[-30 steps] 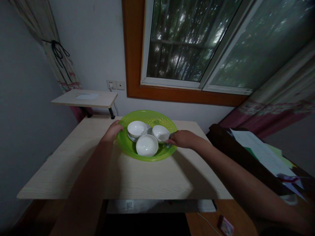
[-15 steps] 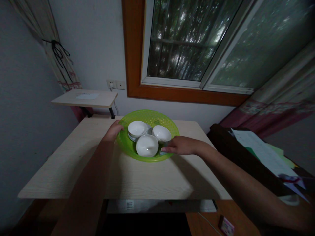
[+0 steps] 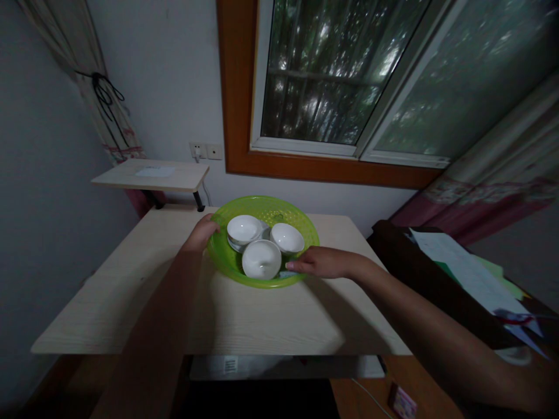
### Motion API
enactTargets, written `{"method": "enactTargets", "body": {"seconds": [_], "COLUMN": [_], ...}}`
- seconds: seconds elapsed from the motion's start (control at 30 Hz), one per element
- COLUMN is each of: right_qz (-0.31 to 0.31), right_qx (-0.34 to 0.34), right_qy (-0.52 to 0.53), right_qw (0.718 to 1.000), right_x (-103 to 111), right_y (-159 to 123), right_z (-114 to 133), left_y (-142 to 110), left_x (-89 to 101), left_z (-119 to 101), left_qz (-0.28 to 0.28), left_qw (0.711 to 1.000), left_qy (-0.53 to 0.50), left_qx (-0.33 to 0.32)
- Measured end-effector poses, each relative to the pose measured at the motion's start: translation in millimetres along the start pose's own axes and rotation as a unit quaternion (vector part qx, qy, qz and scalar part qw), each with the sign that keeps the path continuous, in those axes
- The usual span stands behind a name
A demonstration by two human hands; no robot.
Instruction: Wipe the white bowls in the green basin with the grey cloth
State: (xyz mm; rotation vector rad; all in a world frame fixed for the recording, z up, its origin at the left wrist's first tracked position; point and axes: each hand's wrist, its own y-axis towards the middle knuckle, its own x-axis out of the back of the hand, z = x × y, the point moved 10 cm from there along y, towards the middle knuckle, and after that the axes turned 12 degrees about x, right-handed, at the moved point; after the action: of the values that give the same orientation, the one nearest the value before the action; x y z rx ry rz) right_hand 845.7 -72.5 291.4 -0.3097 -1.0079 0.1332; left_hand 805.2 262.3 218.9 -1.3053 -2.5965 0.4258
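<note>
A green plastic basin [image 3: 227,269] with small holes in its far side stands on the wooden desk. Inside it are a left white bowl [image 3: 243,228], a right white bowl [image 3: 288,237] and a front white bowl [image 3: 262,262]. More white dishware partly shows beneath the left bowl. My left hand [image 3: 203,230] is closed around the basin's left rim. My right hand [image 3: 318,262] reaches over the right rim, its fingers closed on a pale blue-grey, cloth-like piece [image 3: 287,274] beside the front bowl. Most of that piece is hidden under the hand.
The desk [image 3: 262,326] stands against the wall under a window. A small raised shelf [image 3: 174,177] bearing a paper is at its back left. To the right, papers [image 3: 463,267] lie on a dark brown surface. A small pink box [image 3: 402,401] is on the floor.
My right hand has shifted slightly downward, and more of the pale blue-grey piece shows below its fingers. My left hand, the basin and the bowls look almost unmoved.
</note>
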Motion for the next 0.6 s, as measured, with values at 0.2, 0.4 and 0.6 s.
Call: {"method": "enactTargets", "body": {"seconds": [0.2,0.4,0.6], "right_qz": [-0.017,-0.027,-0.04], "right_qx": [-0.092,-0.155,-0.166], "right_qy": [-0.178,-0.272,-0.309], "right_qw": [0.98,0.949,0.935], "right_x": [32,50,65], "right_y": [-12,-9,-4], "right_z": [-40,-59,-75], "left_y": [3,4,3], "left_x": [2.0,4.2,1.0], "left_z": [3,4,5], "left_qz": [-0.007,-0.012,0.002], "left_qw": [1.0,1.0,1.0], "left_qy": [0.008,0.008,0.008], "left_qx": [0.012,0.01,0.011]}}
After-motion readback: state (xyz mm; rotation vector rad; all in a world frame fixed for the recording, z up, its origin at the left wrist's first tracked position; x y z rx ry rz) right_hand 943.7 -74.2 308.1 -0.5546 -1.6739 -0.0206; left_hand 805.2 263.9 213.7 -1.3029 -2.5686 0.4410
